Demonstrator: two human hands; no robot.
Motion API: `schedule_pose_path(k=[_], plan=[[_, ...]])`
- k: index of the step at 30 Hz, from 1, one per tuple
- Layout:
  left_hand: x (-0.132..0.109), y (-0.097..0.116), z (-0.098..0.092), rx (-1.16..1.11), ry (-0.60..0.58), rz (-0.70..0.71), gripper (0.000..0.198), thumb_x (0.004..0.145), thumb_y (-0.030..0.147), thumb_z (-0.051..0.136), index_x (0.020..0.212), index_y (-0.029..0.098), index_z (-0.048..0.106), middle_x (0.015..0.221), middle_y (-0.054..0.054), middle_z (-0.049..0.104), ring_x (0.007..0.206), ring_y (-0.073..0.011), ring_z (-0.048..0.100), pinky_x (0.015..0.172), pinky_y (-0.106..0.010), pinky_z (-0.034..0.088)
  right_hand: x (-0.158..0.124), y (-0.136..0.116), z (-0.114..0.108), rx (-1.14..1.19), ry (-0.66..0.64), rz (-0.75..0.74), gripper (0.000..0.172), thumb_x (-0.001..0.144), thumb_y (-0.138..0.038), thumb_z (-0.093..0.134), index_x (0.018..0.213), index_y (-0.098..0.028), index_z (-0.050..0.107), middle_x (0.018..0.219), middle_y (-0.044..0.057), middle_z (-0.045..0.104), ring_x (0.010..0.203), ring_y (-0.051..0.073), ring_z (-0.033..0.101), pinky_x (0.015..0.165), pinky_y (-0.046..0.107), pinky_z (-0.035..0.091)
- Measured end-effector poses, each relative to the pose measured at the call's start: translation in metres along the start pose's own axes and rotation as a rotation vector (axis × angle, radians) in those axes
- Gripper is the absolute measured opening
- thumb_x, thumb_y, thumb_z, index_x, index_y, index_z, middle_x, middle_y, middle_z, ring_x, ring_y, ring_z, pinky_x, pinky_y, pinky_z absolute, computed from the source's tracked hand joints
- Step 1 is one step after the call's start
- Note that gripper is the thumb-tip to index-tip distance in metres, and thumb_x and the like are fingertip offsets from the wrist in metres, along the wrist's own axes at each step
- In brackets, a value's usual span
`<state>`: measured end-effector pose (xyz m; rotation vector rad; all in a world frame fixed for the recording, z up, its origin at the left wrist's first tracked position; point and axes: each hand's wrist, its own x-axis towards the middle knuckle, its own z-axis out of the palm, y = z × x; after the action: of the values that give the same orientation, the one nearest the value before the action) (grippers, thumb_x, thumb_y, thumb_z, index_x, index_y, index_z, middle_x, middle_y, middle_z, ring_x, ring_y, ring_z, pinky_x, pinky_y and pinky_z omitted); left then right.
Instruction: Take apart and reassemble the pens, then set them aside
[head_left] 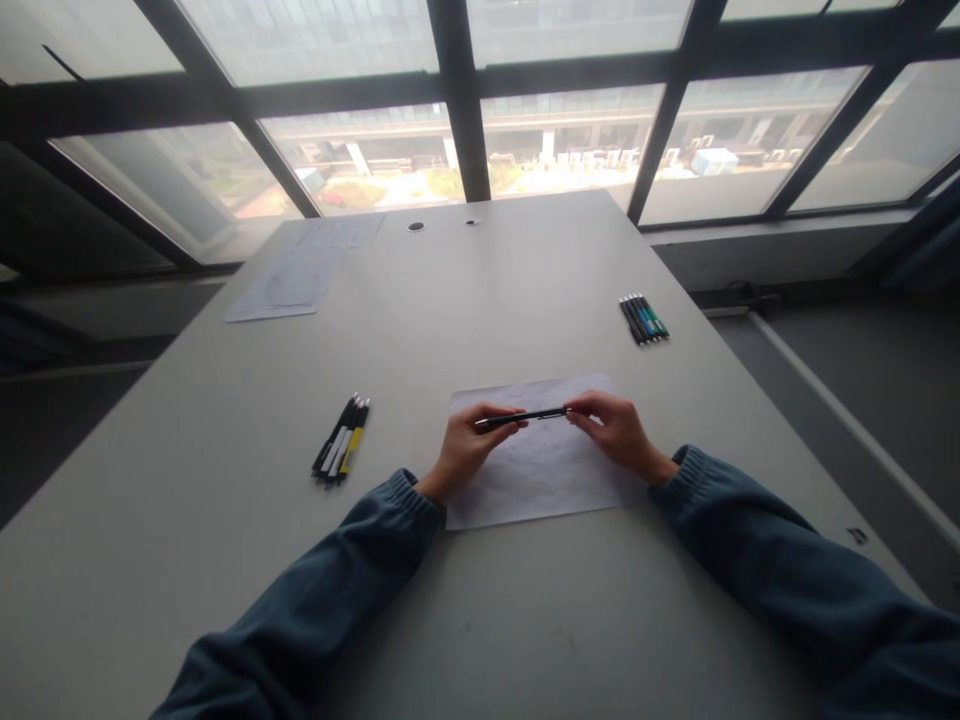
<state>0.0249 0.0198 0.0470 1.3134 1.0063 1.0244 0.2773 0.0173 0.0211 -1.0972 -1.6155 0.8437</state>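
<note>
A black pen (534,415) is held level between both hands, above a sheet of paper (540,480). My left hand (470,446) pinches its left end between thumb and fingers. At the other end, by the clip, the fingertips of my right hand (611,430) are closed on it. To the left lies a bunch of pens (341,440) with black, white and yellow barrels. Farther off on the right, a neat row of pens (643,319) shows black, blue and green barrels.
The white table (480,310) reaches to the windows. More paper sheets (289,280) lie at its far left. Two round holes (415,227) sit near the far edge. A small dark object (856,536) rests by the right edge.
</note>
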Motion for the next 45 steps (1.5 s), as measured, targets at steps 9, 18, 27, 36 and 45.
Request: schedule_pose_path(k=[9, 18, 27, 36, 45], plan=[[-0.003, -0.012, -0.011, 0.156, 0.103, 0.132, 0.037, 0.084, 0.039, 0.075, 0.111, 0.014, 0.073, 0.084, -0.007, 0.076, 0.072, -0.0178, 0.074, 0.072, -0.031, 0.063, 0.001, -0.002, -0.005, 0.017, 0.119, -0.043, 0.014, 0.089, -0.035, 0.070, 0.091, -0.022, 0.074, 0.090, 0.006, 0.071, 0.082, 0.021, 0.067, 0.072, 0.035, 0.056], [-0.004, -0.022, -0.025, 0.387, 0.185, 0.319, 0.021, 0.087, 0.031, 0.073, 0.104, 0.018, 0.076, 0.088, -0.007, 0.078, 0.078, -0.0187, 0.075, 0.076, -0.030, 0.062, 0.001, 0.002, -0.005, 0.007, 0.135, -0.071, 0.012, 0.088, -0.032, 0.071, 0.090, -0.020, 0.073, 0.090, 0.006, 0.071, 0.083, 0.019, 0.067, 0.073, 0.033, 0.057], [-0.001, -0.017, -0.024, 0.458, 0.193, 0.494, 0.012, 0.088, 0.023, 0.072, 0.098, 0.021, 0.078, 0.093, -0.006, 0.074, 0.078, -0.0139, 0.066, 0.070, -0.026, 0.055, 0.001, -0.002, -0.005, 0.007, 0.164, -0.037, 0.010, 0.086, -0.029, 0.073, 0.091, -0.020, 0.072, 0.086, 0.004, 0.071, 0.078, 0.018, 0.068, 0.074, 0.032, 0.060], [0.000, -0.016, -0.024, 0.507, 0.241, 0.517, 0.012, 0.087, 0.023, 0.073, 0.098, 0.021, 0.077, 0.090, -0.005, 0.073, 0.075, -0.0131, 0.063, 0.067, -0.026, 0.052, 0.000, 0.003, -0.004, -0.011, 0.156, -0.049, 0.005, 0.088, -0.025, 0.070, 0.091, -0.021, 0.072, 0.090, 0.004, 0.070, 0.080, 0.017, 0.066, 0.071, 0.030, 0.056], [-0.001, -0.013, -0.022, 0.532, 0.249, 0.509, 0.011, 0.088, 0.025, 0.072, 0.097, 0.021, 0.077, 0.089, -0.005, 0.073, 0.073, -0.0133, 0.062, 0.066, -0.026, 0.053, 0.001, 0.002, -0.004, -0.019, 0.157, -0.073, 0.005, 0.088, -0.024, 0.070, 0.091, -0.021, 0.073, 0.089, 0.003, 0.071, 0.079, 0.017, 0.066, 0.071, 0.030, 0.055]])
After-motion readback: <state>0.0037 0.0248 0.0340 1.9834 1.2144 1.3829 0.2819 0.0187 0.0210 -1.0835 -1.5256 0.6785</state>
